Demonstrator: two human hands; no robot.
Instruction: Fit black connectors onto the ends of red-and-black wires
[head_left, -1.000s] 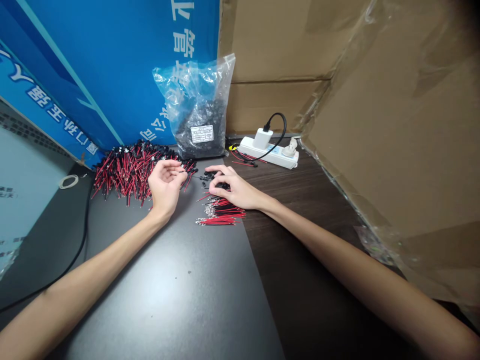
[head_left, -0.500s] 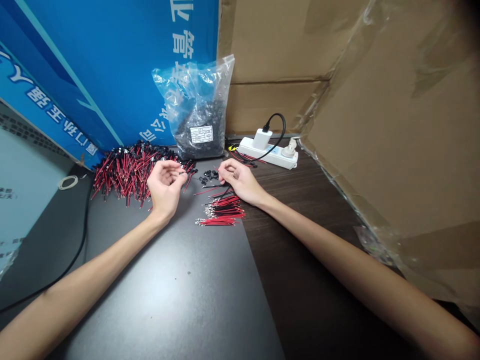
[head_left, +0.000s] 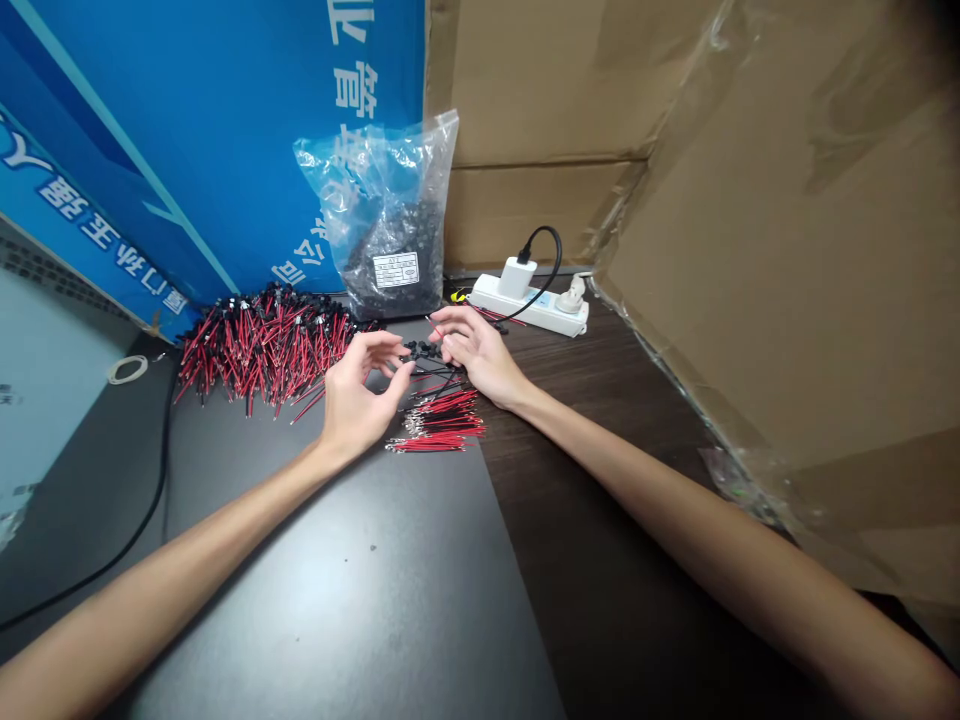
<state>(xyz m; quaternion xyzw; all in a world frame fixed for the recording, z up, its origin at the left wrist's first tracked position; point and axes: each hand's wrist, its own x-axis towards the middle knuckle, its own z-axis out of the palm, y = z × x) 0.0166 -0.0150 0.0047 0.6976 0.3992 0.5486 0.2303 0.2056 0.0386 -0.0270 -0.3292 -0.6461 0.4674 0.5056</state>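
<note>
My right hand (head_left: 484, 358) is closed in a pinch on a thin red wire (head_left: 435, 328), whose tip sticks out to the upper left. To its left, my left hand (head_left: 366, 392) has its thumb and fingers apart, with nothing visible between them. Its fingertips are beside a small cluster of black plastic connector housings (head_left: 424, 349), which they partly cover. Below both hands lie rows of red and black wires (head_left: 446, 415) with metal ends pointing left. Behind my left hand is a big heap of red and black wires with black connectors (head_left: 262, 345).
A clear plastic bag of black parts (head_left: 397, 250) stands against the blue board (head_left: 247, 130). Right of it lies a white power strip (head_left: 551, 308) with a charger and black cable. Cardboard (head_left: 750, 300) walls the right side. A black cable (head_left: 161, 470) runs along the left.
My left hand has moved right, away from the wire heap to the black housings, and its fingers have parted. My right hand has shifted slightly, and the red wire shows more clearly.
</note>
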